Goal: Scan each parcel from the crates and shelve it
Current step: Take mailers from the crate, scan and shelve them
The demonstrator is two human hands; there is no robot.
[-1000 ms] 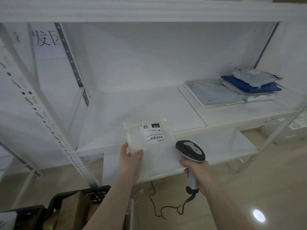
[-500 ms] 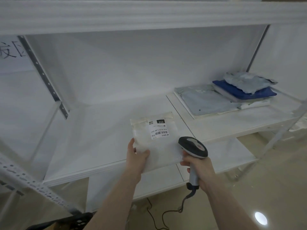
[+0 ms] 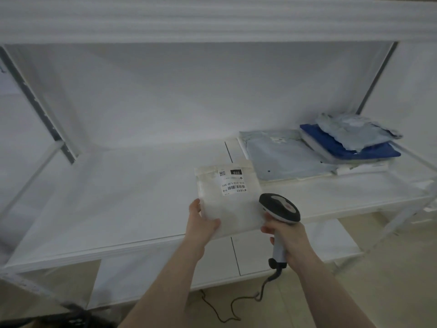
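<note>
Head view is showing two bare arms reaching out to a white shelf [image 3: 99, 209] in the middle of the frame. The left hand [image 3: 201, 223] is pinching the near left corner of a see-through parcel bag [image 3: 227, 200], thumb on top and fingers tucked under. The bag is lying flat over the front part of the shelf, a little right of the middle, with its white barcode label [image 3: 233, 184] facing up. I cannot tell if the bag is fully resting on the board or is being held just above it.

The right hand [image 3: 287, 237] is curling tight around the handle of a barcode scanner [image 3: 279, 207]. The scanner head is sitting just beside the right edge of the bag. Its cord [image 3: 236, 304] is dangling down to the floor at the bottom of the frame.

At the right of the frame, a pile of folded clothes in bags [image 3: 319, 150] is already sitting on the same shelf, so some parcels look done. This bag looks close to being put down. The hand is yet to let go, and more parcels may be waiting in a crate [image 3: 71, 320], whose dark edge is peeking in at the bottom left.
</note>
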